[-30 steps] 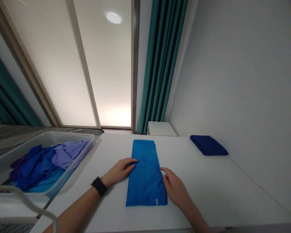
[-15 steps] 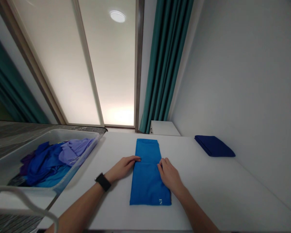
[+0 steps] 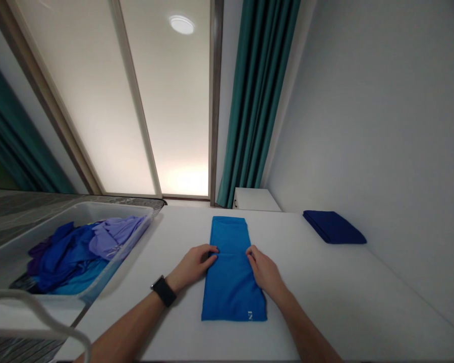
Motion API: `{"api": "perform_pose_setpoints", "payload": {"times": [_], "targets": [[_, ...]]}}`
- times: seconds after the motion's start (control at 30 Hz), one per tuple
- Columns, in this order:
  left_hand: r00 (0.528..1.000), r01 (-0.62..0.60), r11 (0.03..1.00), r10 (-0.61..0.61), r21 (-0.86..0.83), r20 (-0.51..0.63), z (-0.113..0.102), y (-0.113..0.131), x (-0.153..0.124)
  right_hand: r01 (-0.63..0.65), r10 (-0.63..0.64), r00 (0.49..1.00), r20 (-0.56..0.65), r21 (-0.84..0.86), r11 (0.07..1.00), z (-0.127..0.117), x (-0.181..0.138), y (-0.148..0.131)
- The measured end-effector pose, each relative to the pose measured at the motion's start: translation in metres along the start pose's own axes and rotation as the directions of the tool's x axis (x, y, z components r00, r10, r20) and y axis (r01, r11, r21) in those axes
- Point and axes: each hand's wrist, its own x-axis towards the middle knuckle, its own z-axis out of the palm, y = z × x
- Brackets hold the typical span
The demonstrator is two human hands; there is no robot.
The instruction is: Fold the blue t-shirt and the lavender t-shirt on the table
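Observation:
A bright blue garment (image 3: 232, 287), folded into a long strip with white letters at its near right corner, lies flat on the white table (image 3: 174, 327). At its left edge, about halfway up, my left hand (image 3: 194, 262) touches the cloth with fingertips, thumb apart from the fingers. On the opposite edge, my right hand (image 3: 265, 269) has curled fingers and thumb closed on the fabric. A slight crease runs across the garment between the two hands. A black watch (image 3: 164, 291) is on my left wrist.
To the left stands a translucent bin (image 3: 147, 214) of crumpled blue and purple clothes (image 3: 70, 257). A folded navy garment (image 3: 335, 228) lies by the wall at right. A pale cable (image 3: 41, 312) crosses the lower left. A white cabinet (image 3: 257, 199) stands beyond the table.
My left thumb has moved away from its fingers, toward me along the garment's left edge. My right fingers have closed more tightly at the right edge. The garment lies in the same place.

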Motion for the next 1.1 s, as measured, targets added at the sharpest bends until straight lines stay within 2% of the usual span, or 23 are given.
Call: {"api": "perform_pose_setpoints", "payload": {"times": [0.33, 0.5, 0.63, 0.77, 0.83, 0.93, 1.0, 1.1], "targets": [[1.000, -0.009, 0.999, 0.009, -0.040, 0.003, 0.003, -0.004, 0.000, -0.035, 0.035, 0.999, -0.005, -0.017, 0.999, 0.001, 0.002, 0.000], [1.000, -0.015, 1.000, 0.014, -0.012, -0.016, 0.007, -0.008, 0.000, -0.008, 0.006, 0.998, -0.060, -0.028, 1.000, 0.009, 0.004, 0.006], [0.998, -0.044, 0.997, 0.046, 0.066, -0.034, 0.004, -0.010, -0.001, 0.030, -0.017, 0.986, -0.166, 0.074, 0.997, 0.009, 0.005, 0.015], [0.978, -0.174, 0.951, 0.199, 0.257, -0.070, -0.002, 0.010, -0.003, 0.056, -0.002, 0.965, -0.262, 0.198, 0.979, 0.006, 0.005, 0.026], [0.959, -0.273, 0.901, 0.284, 0.336, 0.017, 0.000, 0.030, -0.005, 0.080, -0.008, 0.954, -0.299, 0.229, 0.970, 0.007, 0.005, 0.030], [0.908, -0.411, 0.835, 0.341, 0.366, 0.242, 0.015, 0.060, -0.008, 0.113, -0.024, 0.942, -0.335, 0.250, 0.962, 0.010, 0.005, 0.033], [0.881, -0.447, 0.818, 0.331, 0.362, 0.339, 0.028, 0.070, -0.010, 0.127, -0.032, 0.935, -0.352, 0.250, 0.960, 0.011, 0.005, 0.035], [0.877, -0.432, 0.822, 0.288, 0.371, 0.384, 0.044, 0.071, -0.011, 0.136, -0.042, 0.933, -0.356, 0.242, 0.961, 0.010, 0.005, 0.037]]}}
